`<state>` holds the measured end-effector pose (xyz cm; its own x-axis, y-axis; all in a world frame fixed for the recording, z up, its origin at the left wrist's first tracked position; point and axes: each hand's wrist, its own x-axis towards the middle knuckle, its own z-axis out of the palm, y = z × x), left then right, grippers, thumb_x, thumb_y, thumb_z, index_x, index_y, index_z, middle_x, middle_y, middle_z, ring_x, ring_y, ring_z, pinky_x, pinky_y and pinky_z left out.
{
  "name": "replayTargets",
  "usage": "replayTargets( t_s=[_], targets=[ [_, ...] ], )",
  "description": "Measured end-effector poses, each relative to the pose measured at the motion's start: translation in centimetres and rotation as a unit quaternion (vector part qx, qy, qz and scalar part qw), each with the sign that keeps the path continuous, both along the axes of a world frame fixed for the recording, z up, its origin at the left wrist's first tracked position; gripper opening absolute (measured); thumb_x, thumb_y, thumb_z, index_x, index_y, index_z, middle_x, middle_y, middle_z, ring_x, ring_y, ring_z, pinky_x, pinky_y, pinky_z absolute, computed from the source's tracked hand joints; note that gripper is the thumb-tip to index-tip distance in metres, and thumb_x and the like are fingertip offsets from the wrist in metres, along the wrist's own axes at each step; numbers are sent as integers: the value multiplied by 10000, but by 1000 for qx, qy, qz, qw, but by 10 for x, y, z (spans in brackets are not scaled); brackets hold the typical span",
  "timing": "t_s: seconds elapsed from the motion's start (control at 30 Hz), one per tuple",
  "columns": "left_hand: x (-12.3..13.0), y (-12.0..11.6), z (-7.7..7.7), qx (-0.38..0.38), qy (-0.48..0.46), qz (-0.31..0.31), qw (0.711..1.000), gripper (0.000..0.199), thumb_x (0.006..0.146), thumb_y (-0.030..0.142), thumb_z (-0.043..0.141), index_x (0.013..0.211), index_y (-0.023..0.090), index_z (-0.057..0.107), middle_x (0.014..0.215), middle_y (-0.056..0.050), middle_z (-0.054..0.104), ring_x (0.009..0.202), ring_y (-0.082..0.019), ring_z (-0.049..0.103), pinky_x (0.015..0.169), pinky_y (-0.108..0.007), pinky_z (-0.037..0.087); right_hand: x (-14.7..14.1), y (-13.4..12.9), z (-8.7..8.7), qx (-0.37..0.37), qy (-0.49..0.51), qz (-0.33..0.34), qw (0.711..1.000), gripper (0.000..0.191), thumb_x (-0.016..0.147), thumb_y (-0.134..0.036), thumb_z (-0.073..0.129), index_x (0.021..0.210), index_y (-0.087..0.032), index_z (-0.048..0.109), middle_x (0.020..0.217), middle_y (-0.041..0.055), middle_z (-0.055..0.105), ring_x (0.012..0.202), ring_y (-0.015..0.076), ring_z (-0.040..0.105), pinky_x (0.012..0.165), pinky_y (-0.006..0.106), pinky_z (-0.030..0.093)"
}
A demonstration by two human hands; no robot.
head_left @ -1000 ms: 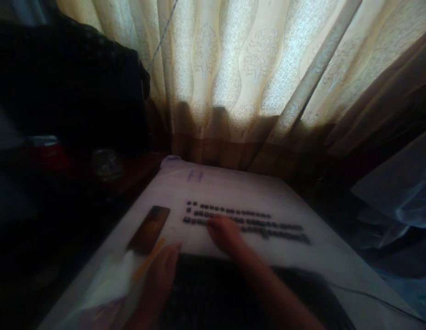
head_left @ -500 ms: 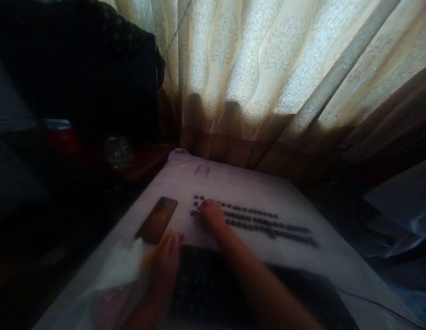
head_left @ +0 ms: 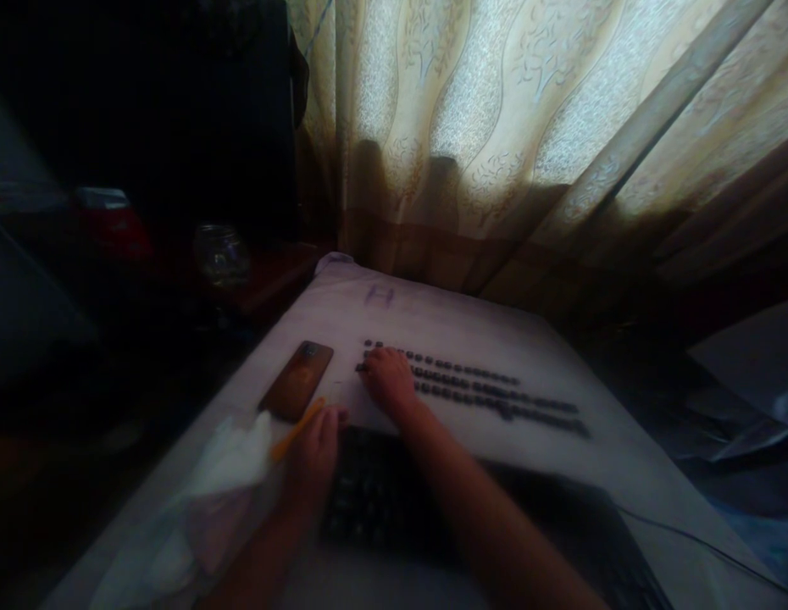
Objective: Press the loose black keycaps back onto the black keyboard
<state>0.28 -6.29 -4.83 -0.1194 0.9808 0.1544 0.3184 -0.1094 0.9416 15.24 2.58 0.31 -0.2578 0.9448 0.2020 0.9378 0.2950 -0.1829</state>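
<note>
My left hand (head_left: 319, 436) is closed round a slim orange tool (head_left: 297, 429), whose exact kind is too blurred to name. It hovers by the upper left corner of a black keyboard (head_left: 387, 500). My right hand (head_left: 389, 377) reaches across the keyboard to the left end of the rows of loose black keycaps (head_left: 448, 394). Its fingers are bent and drawn together, with the tips at a keycap (head_left: 361, 368) on the left. The hand covers part of the rows, and my right forearm hides the middle of the keyboard.
A brown phone (head_left: 297, 381) lies face down left of the keycaps. Crumpled white plastic (head_left: 232, 457) sits near the left table edge. A cable (head_left: 692, 538) runs off to the right. Behind the pale tabletop (head_left: 445, 318) hangs a patterned curtain (head_left: 470, 110); a glass jar (head_left: 221, 254) stands further left.
The view has tipped down slightly, so the curtain and table sit higher in the picture. My right hand stays at the left end of the keycap rows; my left hand keeps the orange tool.
</note>
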Motion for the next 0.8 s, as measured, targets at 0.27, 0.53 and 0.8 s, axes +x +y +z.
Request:
replayTargets(
  t_s=[0.27,0.53,0.8],
  targets=[
    [3,-8,5,30,51,-24,998,415,941,491,361,901,215,668,897,-89,751,870,-265,713,839,-399,550,30,-91,0,-27,143,-25,989,172,872,-165,660,1029,-205,720,962,37,743,799,157,687,735,261,524],
    [11,-18,7,47,66,-128,988,369,979,402,358,962,210,673,916,-67,749,821,-205,730,772,-309,577,35,-159,-19,-85,254,-6,963,202,834,-135,657,992,-224,748,937,48,744,867,203,697,798,314,542],
    [-10,-15,3,90,132,-205,966,324,830,356,647,1131,251,704,1269,-70,668,1266,-275,550,1126,-468,374,37,-176,-40,-48,204,27,977,272,835,-117,624,1051,-217,756,958,80,737,875,227,690,778,350,555]
  ],
)
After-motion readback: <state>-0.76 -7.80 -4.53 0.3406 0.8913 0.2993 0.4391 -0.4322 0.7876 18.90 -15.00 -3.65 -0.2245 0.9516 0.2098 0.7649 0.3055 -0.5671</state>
